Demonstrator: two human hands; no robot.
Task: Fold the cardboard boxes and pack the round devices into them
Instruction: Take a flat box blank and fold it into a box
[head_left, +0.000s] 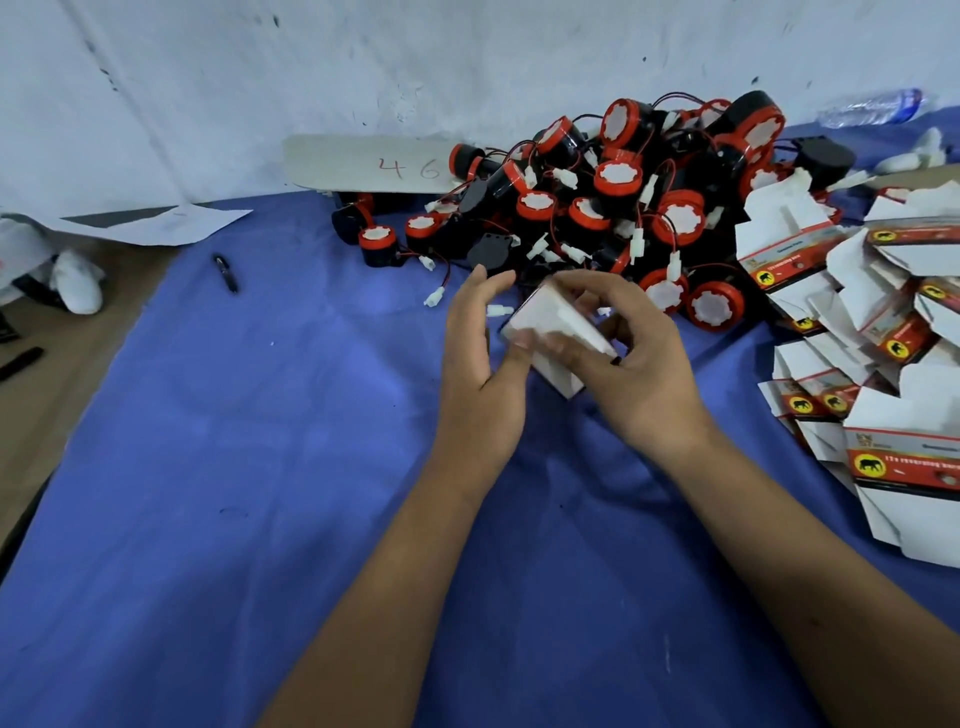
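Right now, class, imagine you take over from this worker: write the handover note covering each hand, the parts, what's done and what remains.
Right hand: grips the white box above the blue cloth.
Left hand: fingers loosely spread beside the box, thumb side touching it.
Round devices: heaped behind the hands.
Flat boxes: stacked at right.
Done: one box is in hand; whether it is filled cannot be seen.
Left: fold remaining boxes, pack the heap.
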